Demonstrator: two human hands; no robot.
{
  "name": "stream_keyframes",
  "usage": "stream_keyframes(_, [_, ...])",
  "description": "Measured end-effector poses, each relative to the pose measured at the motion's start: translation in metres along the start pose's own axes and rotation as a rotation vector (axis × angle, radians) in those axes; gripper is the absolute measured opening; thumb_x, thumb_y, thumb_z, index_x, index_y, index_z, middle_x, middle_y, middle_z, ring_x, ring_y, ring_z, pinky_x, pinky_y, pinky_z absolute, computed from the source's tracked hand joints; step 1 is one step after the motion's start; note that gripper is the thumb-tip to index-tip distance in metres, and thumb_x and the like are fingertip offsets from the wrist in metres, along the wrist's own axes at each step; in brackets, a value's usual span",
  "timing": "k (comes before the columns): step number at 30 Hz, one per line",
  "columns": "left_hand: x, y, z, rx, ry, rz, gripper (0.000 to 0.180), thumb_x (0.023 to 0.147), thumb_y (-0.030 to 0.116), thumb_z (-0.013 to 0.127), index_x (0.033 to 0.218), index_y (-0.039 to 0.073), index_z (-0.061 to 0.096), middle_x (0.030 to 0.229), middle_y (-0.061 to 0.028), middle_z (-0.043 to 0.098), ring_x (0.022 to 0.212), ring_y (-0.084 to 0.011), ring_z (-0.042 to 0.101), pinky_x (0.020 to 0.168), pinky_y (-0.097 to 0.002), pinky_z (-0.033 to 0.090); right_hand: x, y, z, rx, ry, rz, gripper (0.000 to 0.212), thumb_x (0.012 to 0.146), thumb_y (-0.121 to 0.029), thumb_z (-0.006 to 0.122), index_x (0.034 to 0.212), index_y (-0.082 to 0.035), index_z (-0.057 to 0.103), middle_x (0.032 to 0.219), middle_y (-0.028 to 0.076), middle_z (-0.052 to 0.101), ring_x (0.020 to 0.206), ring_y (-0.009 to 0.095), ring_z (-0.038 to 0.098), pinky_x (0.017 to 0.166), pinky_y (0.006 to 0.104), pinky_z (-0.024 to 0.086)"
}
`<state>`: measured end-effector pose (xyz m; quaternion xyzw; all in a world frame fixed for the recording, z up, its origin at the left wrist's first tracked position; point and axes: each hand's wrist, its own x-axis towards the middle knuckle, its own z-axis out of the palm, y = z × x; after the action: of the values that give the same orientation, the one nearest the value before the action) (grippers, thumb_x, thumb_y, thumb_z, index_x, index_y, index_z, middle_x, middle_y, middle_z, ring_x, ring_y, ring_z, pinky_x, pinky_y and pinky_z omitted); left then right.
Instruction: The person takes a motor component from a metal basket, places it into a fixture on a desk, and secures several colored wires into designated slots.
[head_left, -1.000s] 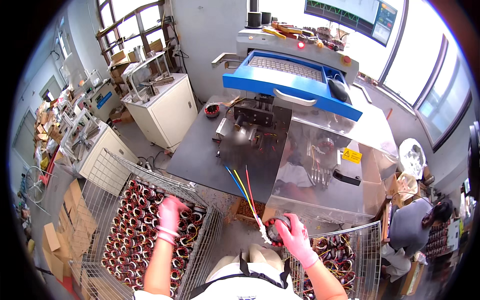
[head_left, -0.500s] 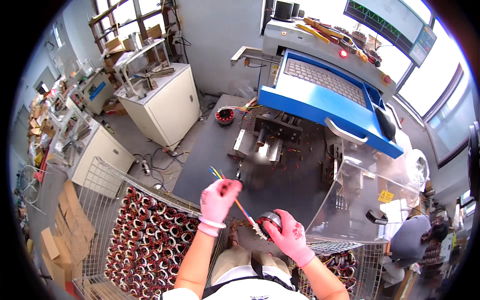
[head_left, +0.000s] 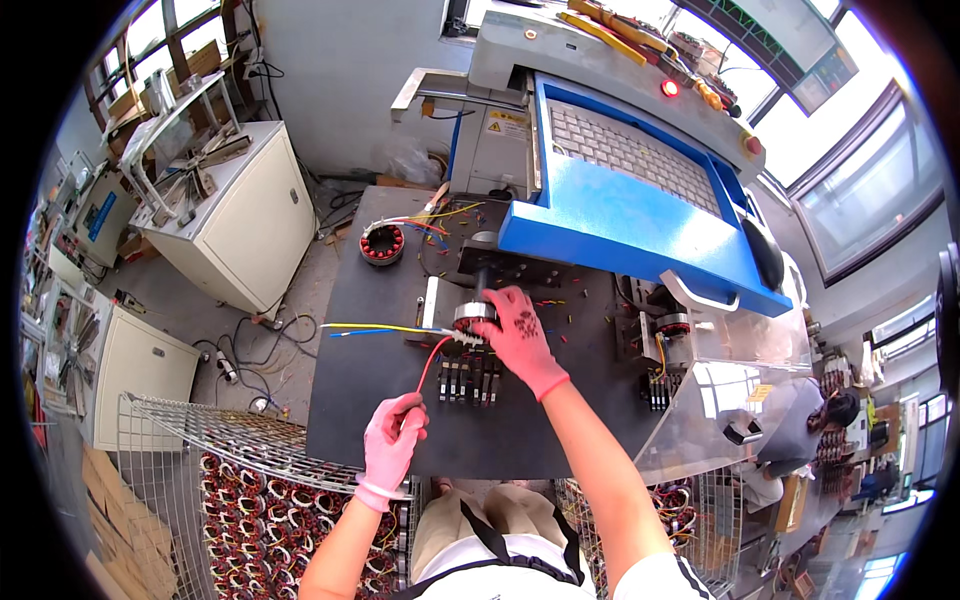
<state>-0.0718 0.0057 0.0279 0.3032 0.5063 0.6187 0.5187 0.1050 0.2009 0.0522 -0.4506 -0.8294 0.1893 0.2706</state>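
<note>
A motor stator (head_left: 470, 314), a silver ring with red windings, sits at the metal fixture (head_left: 437, 300) below a dark post. My right hand (head_left: 522, 340) is closed round the stator's right side. My left hand (head_left: 393, 438) pinches the end of a red wire (head_left: 431, 364), drawn down and left from the stator. Yellow and blue wires (head_left: 385, 329) stick out leftward from it, held by neither hand. Just below the stator stands a row of small dark clamps (head_left: 468, 382). Another stator (head_left: 381, 244) with coloured leads lies at the table's far left.
A blue keyboard drawer (head_left: 640, 235) overhangs the dark table (head_left: 370, 400). To the right, a second fixture bears a stator (head_left: 672, 324) beside a clear cover (head_left: 715, 410). Wire baskets (head_left: 160, 420) with many stators stand nearby. A person (head_left: 795, 425) sits at far right.
My right hand has carried the stator up and forward from near my body to the fixture. My left hand has moved down and left, now pinching only the red wire. The view has shifted.
</note>
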Motion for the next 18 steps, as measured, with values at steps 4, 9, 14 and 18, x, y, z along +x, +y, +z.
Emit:
stream_keyframes(4, [0.032, -0.01, 0.004, 0.123, -0.039, 0.072, 0.023, 0.092, 0.005, 0.061, 0.114, 0.0, 0.058, 0.097, -0.0045, 0.062, 0.076, -0.0095, 0.059, 0.066, -0.0222, 0.049, 0.031, 0.013, 0.009, -0.025, -0.042, 0.016, 0.049, 0.077, -0.018, 0.072, 0.12, -0.005, 0.055, 0.115, 0.013, 0.051, 0.111, 0.033, 0.049, 0.095, 0.0418, 0.043])
stream_keyframes(9, [0.045, -0.013, 0.016, 0.187, -0.012, 0.096, 0.022, 0.091, 0.004, 0.061, 0.113, -0.001, 0.06, 0.096, -0.0035, 0.061, 0.071, -0.0079, 0.059, 0.064, -0.0207, 0.049, 0.044, 0.028, 0.018, -0.032, -0.027, 0.033, 0.051, 0.076, -0.019, 0.073, 0.121, -0.007, 0.054, 0.117, 0.012, 0.051, 0.112, 0.034, 0.048, 0.095, 0.0436, 0.045])
stream_keyframes(14, [0.049, -0.017, 0.016, 0.232, -0.014, 0.111, 0.023, 0.091, 0.004, 0.061, 0.113, -0.001, 0.061, 0.103, -0.0046, 0.059, 0.072, -0.0085, 0.06, 0.066, -0.0218, 0.05, 0.041, 0.025, 0.011, -0.033, 0.115, -0.03, 0.043, 0.078, -0.018, 0.07, 0.118, -0.008, 0.056, 0.115, 0.012, 0.052, 0.11, 0.034, 0.05, 0.093, 0.0432, 0.045])
stream_keyframes(18, [0.046, -0.015, 0.01, 0.411, -0.002, 0.21, 0.026, 0.089, 0.006, 0.064, 0.114, 0.0, 0.061, 0.106, -0.007, 0.058, 0.074, -0.0105, 0.061, 0.068, -0.0235, 0.051, 0.017, 0.0, 0.0, 0.052, 0.272, -0.022, 0.027, 0.082, -0.018, 0.066, 0.106, -0.008, 0.062, 0.103, 0.013, 0.058, 0.1, 0.034, 0.056, 0.084, 0.0437, 0.047])
